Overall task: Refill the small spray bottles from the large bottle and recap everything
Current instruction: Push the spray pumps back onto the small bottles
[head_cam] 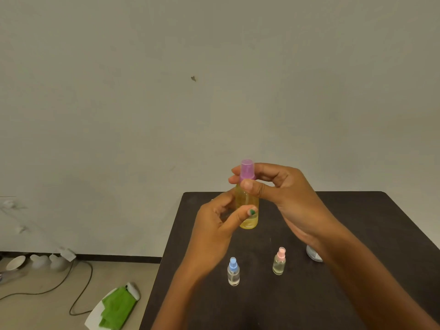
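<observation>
The large bottle (247, 210) is held upright in the air above the far part of the dark bench (357, 294), filled with yellow liquid and topped by a purple cap (247, 169). The left hand (214, 225) grips its body, thumb across the front and fingers curled round the back. The right hand (281, 189) pinches the purple cap between thumb and fingertips.

Nearer on the bench stand two small spray bottles, both upright and well apart from each other. The blue-capped bottle (233, 272) on the left is clear and holds what looks like a little clear liquid low down. The pink-capped bottle (279, 261) on the right holds a pale yellowish liquid; how full it is cannot be told. Both have their caps on.

A pale round thing (313, 254) lies on the bench just beside the right wrist, partly hidden by it.

On the floor to the left lie a green cloth (117, 308) on a white board, a dark cable (78, 289), and some pale bowls (38, 262) by the wall.
</observation>
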